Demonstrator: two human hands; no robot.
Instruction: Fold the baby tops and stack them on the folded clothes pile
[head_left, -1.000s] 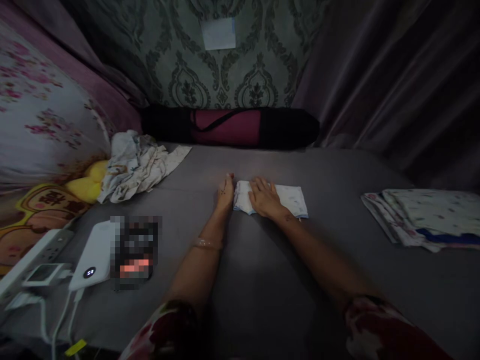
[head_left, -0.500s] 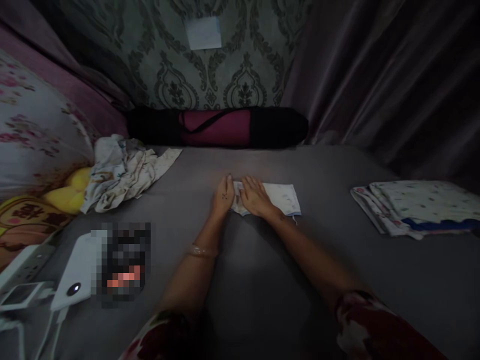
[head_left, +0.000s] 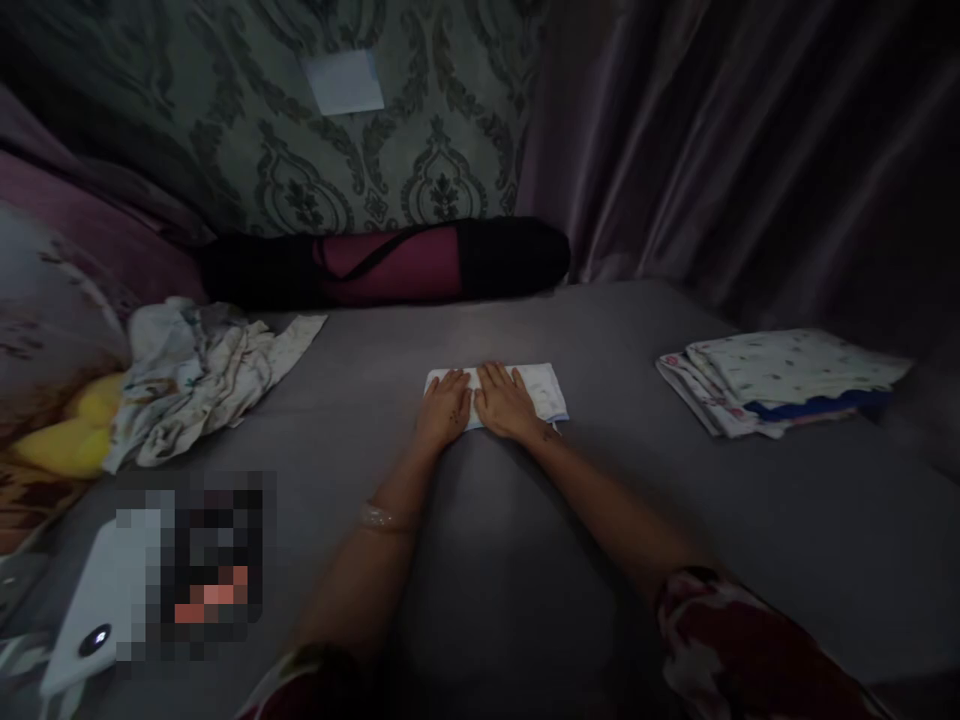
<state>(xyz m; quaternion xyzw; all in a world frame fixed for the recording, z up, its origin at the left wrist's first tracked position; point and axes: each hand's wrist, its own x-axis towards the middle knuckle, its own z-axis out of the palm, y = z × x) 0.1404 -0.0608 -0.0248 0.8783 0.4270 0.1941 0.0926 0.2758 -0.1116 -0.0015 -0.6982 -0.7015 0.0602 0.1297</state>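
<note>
A small folded white cloth (head_left: 541,385) with faint prints and a bluish edge lies on the grey bed sheet (head_left: 480,560) in front of me. My left hand (head_left: 445,405) rests flat on the cloth's left part, fingers pointing away from me. Just beside it, my right hand (head_left: 505,400) lies flat on the middle, its fingers stretched out. A narrow strip of cloth shows between the hands. A short string or tag hangs from the near right corner, by my right wrist. Neither hand grips anything.
To the right sits a stack of folded printed cloths (head_left: 802,375). Crumpled printed cloths (head_left: 202,375) lie at the left, near a yellow plush thing (head_left: 75,425). A white device (head_left: 105,590) with cables is at the near left. A long black-and-maroon bag (head_left: 397,265) lines the wall.
My left hand has gone from standing on edge at the cloth's left end to lying flat on it. My right hand stays on the cloth. The view has turned slightly right.
</note>
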